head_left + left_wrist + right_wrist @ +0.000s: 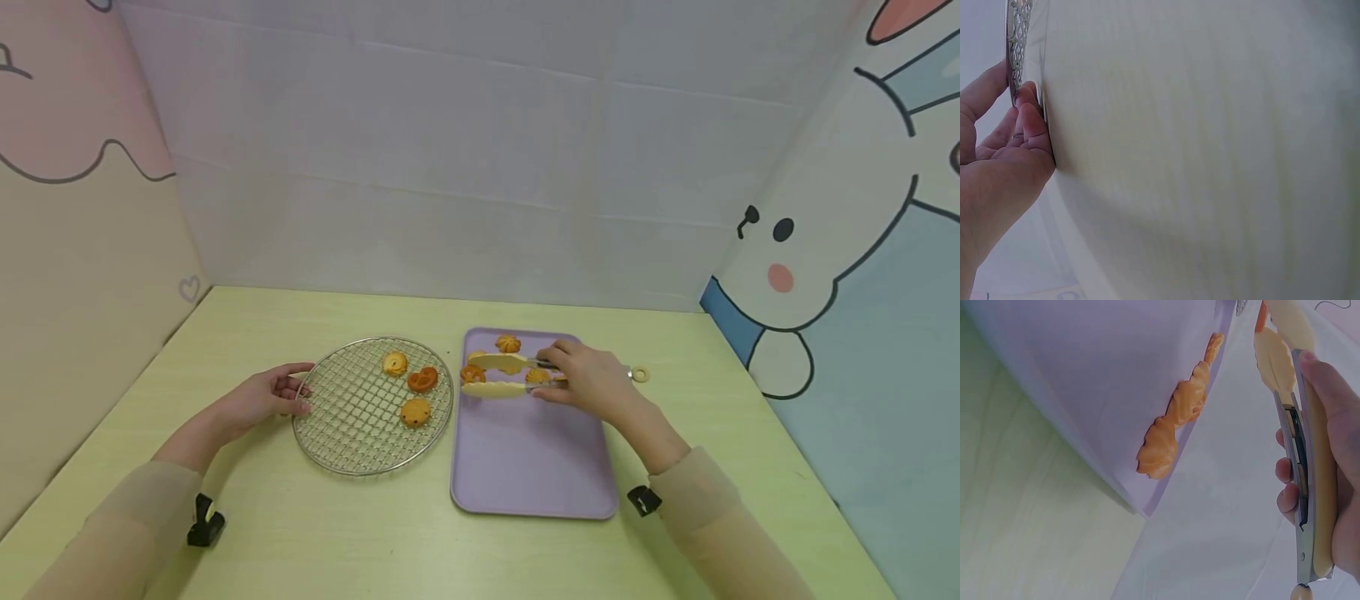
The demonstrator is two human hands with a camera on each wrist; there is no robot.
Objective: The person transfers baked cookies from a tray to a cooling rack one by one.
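Observation:
My left hand (266, 393) pinches the left rim of a round wire rack (345, 417) between thumb and fingers; the left wrist view shows the rim (1012, 87) there. On the rack's right half lie a pale round cookie (395, 362), a pretzel-shaped cookie (423, 380) and a dotted round cookie (415, 412). My right hand (592, 379) grips metal tongs with cream tips (495, 390) over the purple tray (532, 467). Between the tips shows a second pretzel-shaped cookie (472, 374); I cannot tell whether they squeeze it. Ridged cookies (1159, 449) lie on the tray, partly hidden by the tongs in the head view.
The rack and tray are side by side on a pale yellow table (330, 533), a narrow gap between them. A white sheet (450, 167) hangs behind, and printed panels (885, 350) stand at both sides. Dark clips (205, 523) hang near both sleeves.

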